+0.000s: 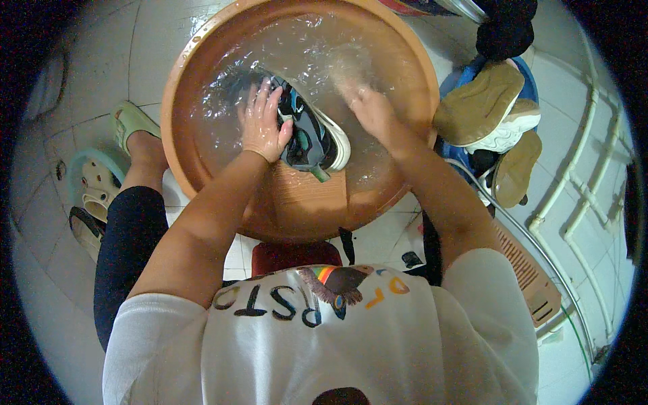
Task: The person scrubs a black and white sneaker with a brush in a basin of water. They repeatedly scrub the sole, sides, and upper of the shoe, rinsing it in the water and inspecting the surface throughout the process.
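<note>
A black sneaker [309, 138] with a blue-green pattern and a white sole lies tilted on its side in a large orange-brown basin [177, 88] of cloudy water. My left hand [263, 128] grips the sneaker from its left side, with the fingers laid along it and the thumb across its upper. Its heel or toe end rests by a ridged washboard [310, 199] at the basin's near side. To the right of the sneaker, my right hand [371, 113] dips into the water amid a splash. The fingers of that hand are under the surface and blurred.
At the right, a blue tub [528, 77] holds several shoes [480, 101] with tan soles. A grey hose [516, 209], a slotted pinkish rack [530, 277] and wall pipes [582, 162] lie beyond. Cream clogs [98, 182] stand at the left. A red stool [297, 254] shows below the basin.
</note>
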`<state>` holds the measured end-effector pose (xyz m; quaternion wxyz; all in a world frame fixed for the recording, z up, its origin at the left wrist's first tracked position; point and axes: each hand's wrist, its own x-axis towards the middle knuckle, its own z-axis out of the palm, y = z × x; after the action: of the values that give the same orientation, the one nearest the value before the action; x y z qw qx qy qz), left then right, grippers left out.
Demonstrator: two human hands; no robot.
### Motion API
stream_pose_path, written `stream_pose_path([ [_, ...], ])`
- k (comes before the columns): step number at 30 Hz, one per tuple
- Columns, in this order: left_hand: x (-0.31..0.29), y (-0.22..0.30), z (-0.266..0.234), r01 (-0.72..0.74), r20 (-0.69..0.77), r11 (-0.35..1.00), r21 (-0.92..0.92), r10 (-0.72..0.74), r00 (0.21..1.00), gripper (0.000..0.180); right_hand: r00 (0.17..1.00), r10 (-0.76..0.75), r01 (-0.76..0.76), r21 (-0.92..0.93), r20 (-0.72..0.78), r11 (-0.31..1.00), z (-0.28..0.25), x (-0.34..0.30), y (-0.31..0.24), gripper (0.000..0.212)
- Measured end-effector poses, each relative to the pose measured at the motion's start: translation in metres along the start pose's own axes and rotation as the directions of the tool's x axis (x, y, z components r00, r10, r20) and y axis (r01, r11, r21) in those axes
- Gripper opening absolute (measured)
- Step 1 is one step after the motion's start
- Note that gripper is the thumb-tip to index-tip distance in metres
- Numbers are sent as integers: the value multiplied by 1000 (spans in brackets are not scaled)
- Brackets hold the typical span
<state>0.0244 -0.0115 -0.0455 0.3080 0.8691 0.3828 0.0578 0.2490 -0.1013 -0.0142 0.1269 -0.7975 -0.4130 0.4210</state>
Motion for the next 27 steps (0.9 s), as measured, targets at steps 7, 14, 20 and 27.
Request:
stream_pose_path([
  [7, 4, 11, -4, 58, 42, 993, 106, -63, 997, 60, 987, -161, 161, 314, -25, 936, 6, -68, -11, 40],
  [14, 34, 46, 7, 343, 56, 907, 243, -366, 929, 59, 962, 7, 35, 148, -274, 988, 1, -36, -59, 59],
  [20, 69, 28, -29, 113, 50, 939, 325, -136, 989, 40, 925, 42, -127, -202, -378, 971, -19, -32, -47, 79],
  [27, 64, -9, -21, 193, 156, 874, 445, -288, 945, 52, 915, 30, -96, -146, -403, 985, 19, 3, -34, 55],
])
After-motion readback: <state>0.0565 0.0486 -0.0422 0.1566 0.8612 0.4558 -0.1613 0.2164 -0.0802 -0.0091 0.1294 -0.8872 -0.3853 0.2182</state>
